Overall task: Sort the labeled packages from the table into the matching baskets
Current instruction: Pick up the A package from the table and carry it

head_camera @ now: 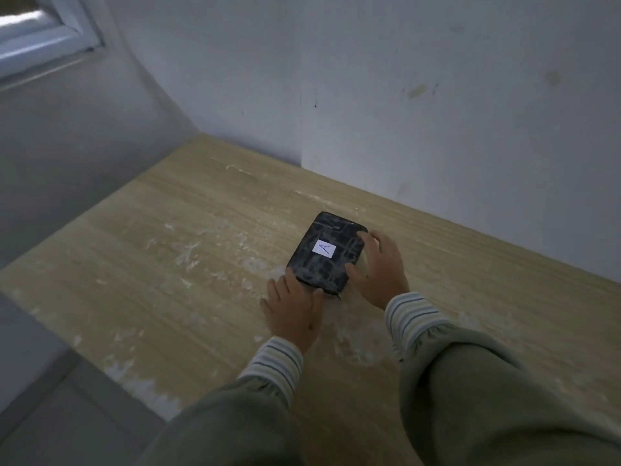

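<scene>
A black wrapped package (321, 264) lies flat on the wooden table (161, 264), with a white label marked "A" (324, 248) on its top face. My right hand (379, 267) cups the package's right side, fingers curled over the far right corner and the thumb on its near right edge. My left hand (294, 309) rests flat on the table at the package's near edge, fingertips touching it. The package rests on the table. No basket is in view.
The table stands in a corner between two pale walls (437, 112). Its top has scuffed white patches. The table's left edge drops to a grey floor (43, 398). A window frame (43, 31) shows at the upper left.
</scene>
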